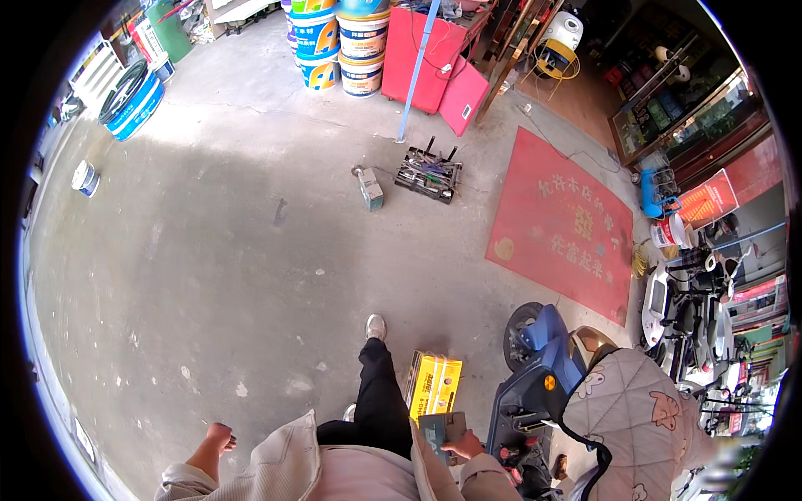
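Note:
A small dark grey-green box (434,432) is in my right hand (466,446), whose fingers grip its right side. Just beyond it, a yellow carton (436,384) with white straps rests on the floor, beside a blue scooter (547,355). My left hand (220,437) hangs out to the left over bare concrete, its fingers curled in and nothing seen in them. On the floor ahead are a grey-green box (369,190) and a black tray of hand tools (428,175).
The scooter, draped with a quilted grey cover (639,417), stands close on my right. A red mat (568,225) lies before the doorway. Stacked paint buckets (362,63) and a red cabinet (418,63) stand at the back; a small bucket (85,179) is far left.

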